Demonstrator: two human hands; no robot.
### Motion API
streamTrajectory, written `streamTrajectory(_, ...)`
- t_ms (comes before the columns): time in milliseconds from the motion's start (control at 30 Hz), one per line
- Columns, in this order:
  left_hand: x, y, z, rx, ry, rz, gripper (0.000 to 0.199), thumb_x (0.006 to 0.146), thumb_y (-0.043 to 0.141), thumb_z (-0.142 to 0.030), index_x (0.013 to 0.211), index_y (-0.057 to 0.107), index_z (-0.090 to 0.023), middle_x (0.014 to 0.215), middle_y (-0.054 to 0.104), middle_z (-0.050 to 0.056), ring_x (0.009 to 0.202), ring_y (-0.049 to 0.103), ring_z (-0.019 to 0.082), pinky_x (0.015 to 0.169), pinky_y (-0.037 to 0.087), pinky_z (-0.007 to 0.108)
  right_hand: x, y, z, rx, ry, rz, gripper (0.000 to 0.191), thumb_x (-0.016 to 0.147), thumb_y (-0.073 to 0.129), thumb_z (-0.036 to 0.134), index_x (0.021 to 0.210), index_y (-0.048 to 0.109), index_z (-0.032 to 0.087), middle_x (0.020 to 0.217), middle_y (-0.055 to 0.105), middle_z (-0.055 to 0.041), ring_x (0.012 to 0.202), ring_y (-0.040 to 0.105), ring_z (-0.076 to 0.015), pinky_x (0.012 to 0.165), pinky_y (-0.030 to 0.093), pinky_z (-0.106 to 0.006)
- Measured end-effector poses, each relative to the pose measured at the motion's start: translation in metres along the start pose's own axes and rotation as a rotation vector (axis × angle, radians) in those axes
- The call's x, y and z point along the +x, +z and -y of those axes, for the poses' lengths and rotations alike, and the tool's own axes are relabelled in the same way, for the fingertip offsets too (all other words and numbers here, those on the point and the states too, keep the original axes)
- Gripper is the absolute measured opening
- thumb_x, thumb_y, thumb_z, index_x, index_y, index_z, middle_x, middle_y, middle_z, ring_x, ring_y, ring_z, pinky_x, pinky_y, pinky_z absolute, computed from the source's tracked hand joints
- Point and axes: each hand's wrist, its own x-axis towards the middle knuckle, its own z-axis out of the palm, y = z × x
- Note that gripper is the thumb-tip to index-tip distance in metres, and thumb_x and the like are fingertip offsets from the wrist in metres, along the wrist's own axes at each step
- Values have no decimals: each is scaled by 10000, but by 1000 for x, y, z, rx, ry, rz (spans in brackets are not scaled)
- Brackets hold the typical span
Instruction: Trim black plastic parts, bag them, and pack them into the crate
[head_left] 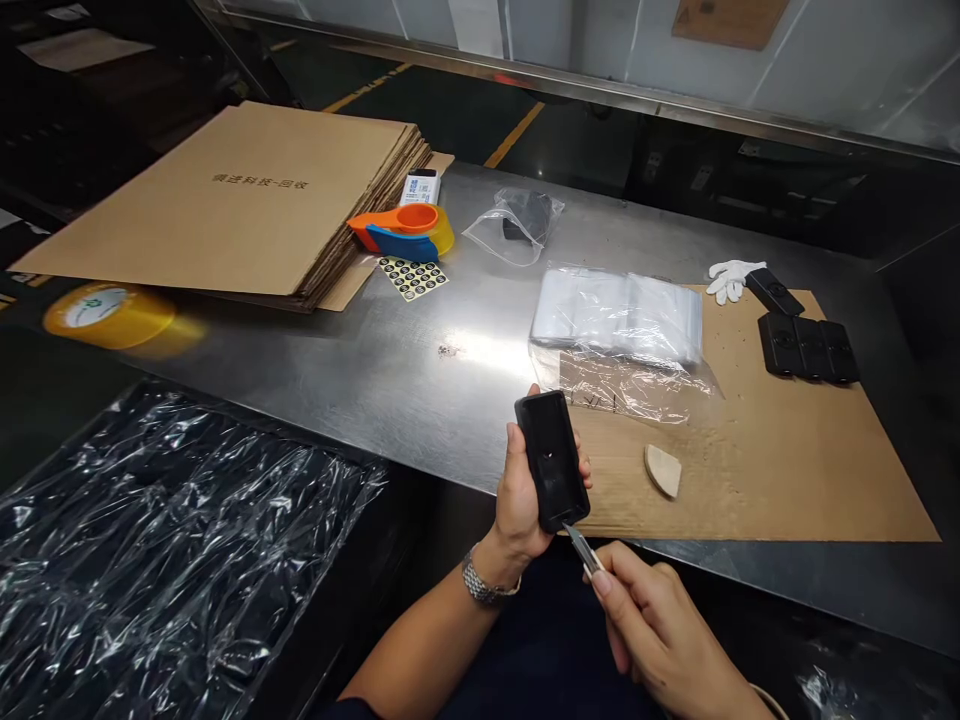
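My left hand (519, 505) holds a black plastic case (553, 455), its hollow side facing me and its long side tilted slightly. In my right hand (652, 615) is a utility knife (585, 553), gripped between thumb and fingers. The blade tip meets the lower edge of the case, near its bottom rim. On the cardboard sheet (795, 460) just beyond lies a small beige wedge-shaped piece (663, 471). Several similar black cases (808, 348) sit together at the right, one of them beside a white glove (733, 280).
A stack of flat cardboard (247, 200) covers the table's left end, with an orange and blue tape dispenser (405, 232), a sticker sheet (412, 278) and a yellow tape roll (109, 316) around it. Clear plastic bags (619, 315) lie mid-table. Black plastic wrap (165, 550) fills the lower left.
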Motion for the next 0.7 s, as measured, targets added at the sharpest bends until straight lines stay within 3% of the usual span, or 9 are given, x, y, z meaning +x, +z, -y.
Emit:
streamTrajectory(333,-1,0,2,19,46,-12,573,840,362,-567,1344,317,-298,797,553,19,598,556,126,544,477,253,1,1,0,30,13,32,327,939,288,436,821,468,191,406,423,85,347,393,-54,406,298,-150)
streamTrajectory(700,-3,5,4,141,227,-38,619,806,419,-588,1364,252,-378,744,570,-8,586,553,131,551,475,268,4,0,4,13,25,55,330,939,273,438,800,452,199,383,394,94,324,370,-54,400,291,-152)
